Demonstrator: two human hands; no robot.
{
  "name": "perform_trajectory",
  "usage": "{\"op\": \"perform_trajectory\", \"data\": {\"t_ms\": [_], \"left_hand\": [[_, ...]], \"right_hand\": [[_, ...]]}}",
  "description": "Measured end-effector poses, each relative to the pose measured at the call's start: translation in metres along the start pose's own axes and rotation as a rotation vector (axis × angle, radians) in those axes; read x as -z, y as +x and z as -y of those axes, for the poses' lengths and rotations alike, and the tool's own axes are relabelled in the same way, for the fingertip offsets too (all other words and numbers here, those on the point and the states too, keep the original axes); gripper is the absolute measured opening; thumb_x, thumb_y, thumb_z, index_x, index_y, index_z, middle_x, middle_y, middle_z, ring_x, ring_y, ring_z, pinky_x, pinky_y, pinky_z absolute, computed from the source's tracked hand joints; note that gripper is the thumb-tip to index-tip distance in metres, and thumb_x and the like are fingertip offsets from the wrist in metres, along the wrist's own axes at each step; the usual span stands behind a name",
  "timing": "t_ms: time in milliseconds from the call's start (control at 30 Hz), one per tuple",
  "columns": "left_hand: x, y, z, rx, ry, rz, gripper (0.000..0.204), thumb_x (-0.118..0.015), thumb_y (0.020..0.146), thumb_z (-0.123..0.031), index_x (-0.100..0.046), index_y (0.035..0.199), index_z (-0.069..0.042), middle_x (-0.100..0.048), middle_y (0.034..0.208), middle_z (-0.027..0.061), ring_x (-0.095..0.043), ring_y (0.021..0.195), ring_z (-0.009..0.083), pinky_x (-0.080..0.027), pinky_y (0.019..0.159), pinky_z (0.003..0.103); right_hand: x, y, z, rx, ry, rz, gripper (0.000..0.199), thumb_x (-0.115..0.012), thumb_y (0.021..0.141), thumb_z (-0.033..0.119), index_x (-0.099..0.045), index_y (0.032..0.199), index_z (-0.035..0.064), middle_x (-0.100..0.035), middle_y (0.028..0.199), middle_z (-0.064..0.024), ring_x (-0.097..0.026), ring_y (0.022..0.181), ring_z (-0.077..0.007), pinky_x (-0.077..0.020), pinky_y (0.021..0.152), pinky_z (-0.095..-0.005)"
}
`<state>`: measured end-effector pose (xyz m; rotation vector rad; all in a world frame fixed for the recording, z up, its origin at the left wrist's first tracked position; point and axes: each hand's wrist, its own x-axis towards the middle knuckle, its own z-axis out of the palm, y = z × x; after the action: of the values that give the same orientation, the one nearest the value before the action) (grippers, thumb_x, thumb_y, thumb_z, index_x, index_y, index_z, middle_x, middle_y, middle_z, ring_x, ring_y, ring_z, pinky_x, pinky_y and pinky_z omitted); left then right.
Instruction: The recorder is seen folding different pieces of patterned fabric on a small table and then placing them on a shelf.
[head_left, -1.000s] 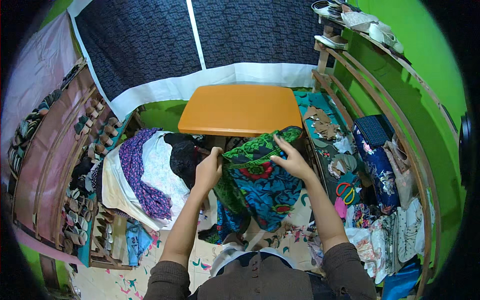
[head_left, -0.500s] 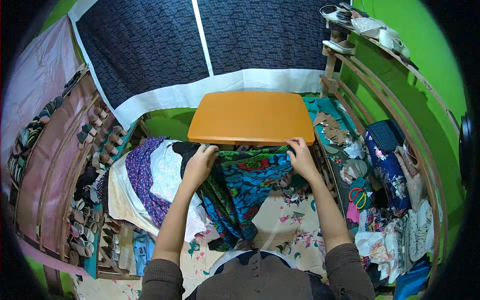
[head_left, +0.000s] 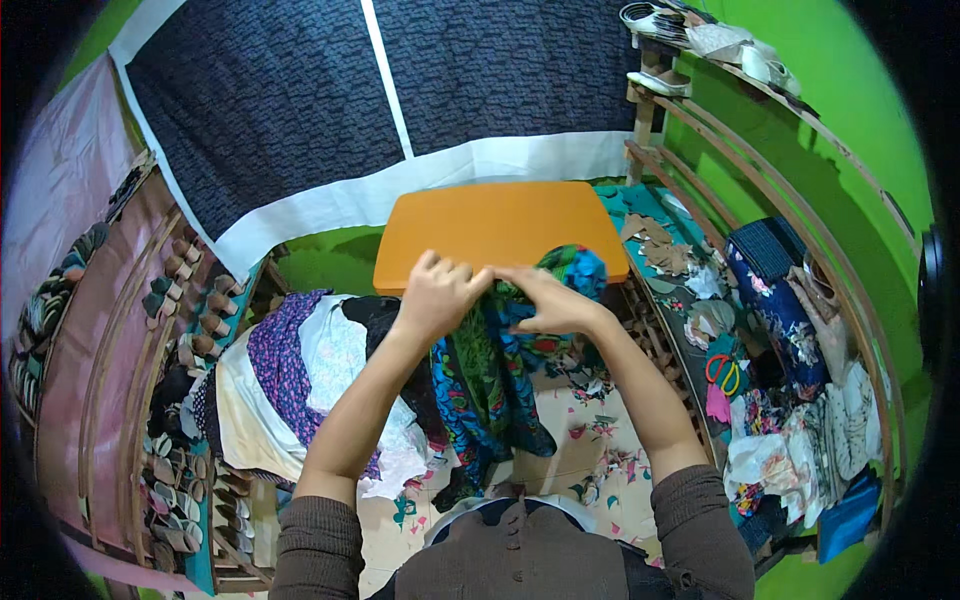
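Orange tabletop (head_left: 500, 225) ahead, patterned cloth (head_left: 488, 375) hanging below left fingers (head_left: 458, 276) clamped on it, right fingers (head_left: 527, 283) alongside, grip unclear.

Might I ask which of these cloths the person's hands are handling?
The blue-and-green cloth: it hangs from the left hand, right hand against it, while the purple cloth, white cloth and black cloth lie farther left.

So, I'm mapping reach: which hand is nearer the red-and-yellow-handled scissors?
Right. The right hand is left of the scissors, at the patterned cloth; the left hand is farther left.
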<state>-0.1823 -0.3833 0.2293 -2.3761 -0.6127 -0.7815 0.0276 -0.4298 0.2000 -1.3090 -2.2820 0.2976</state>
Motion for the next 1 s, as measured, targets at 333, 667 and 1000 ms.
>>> {"op": "perform_trajectory", "data": {"t_ms": [333, 667, 1000], "left_hand": [[0.025, 0.01, 0.082, 0.239, 0.19, -0.213, 0.021, -0.057, 0.071, -0.01, -0.06, 0.091, -0.017, -0.059, 0.072, 0.0009, -0.058, 0.068, 0.0181, -0.041, 0.067, 0.033], [-0.022, -0.01, 0.032, 0.636, -0.882, 0.182, 0.035, -0.058, 0.078, -0.031, -0.057, 0.098, -0.002, -0.063, 0.089, 0.0178, -0.062, 0.082, 0.029, -0.048, 0.071, 0.034], [0.001, -0.02, 0.126, 0.601, -0.053, -0.193, 0.039, -0.055, 0.069, -0.006, -0.063, 0.105, -0.016, -0.062, 0.084, 0.0133, -0.056, 0.096, 0.0274, -0.048, 0.07, 0.041]], "right_hand": [[0.03, -0.011, -0.018, -0.36, -0.16, 0.24, 0.055, -0.074, 0.063, 0.033, -0.059, 0.112, 0.0117, -0.057, 0.113, -0.016, -0.046, 0.114, -0.0326, -0.0305, 0.099, -0.0414], [0.124, -0.022, -0.04, -0.422, -0.656, -0.783, 0.022, -0.054, 0.064, 0.011, -0.066, 0.082, 0.0096, -0.059, 0.079, -0.0184, -0.054, 0.085, -0.0345, -0.0401, 0.082, -0.0401], [0.092, -0.019, -0.067, -0.693, -0.45, -0.35, 0.049, -0.059, 0.069, 0.049, -0.068, 0.094, 0.0075, -0.063, 0.086, -0.0225, -0.059, 0.088, -0.0371, -0.0392, 0.087, -0.0442]]}}
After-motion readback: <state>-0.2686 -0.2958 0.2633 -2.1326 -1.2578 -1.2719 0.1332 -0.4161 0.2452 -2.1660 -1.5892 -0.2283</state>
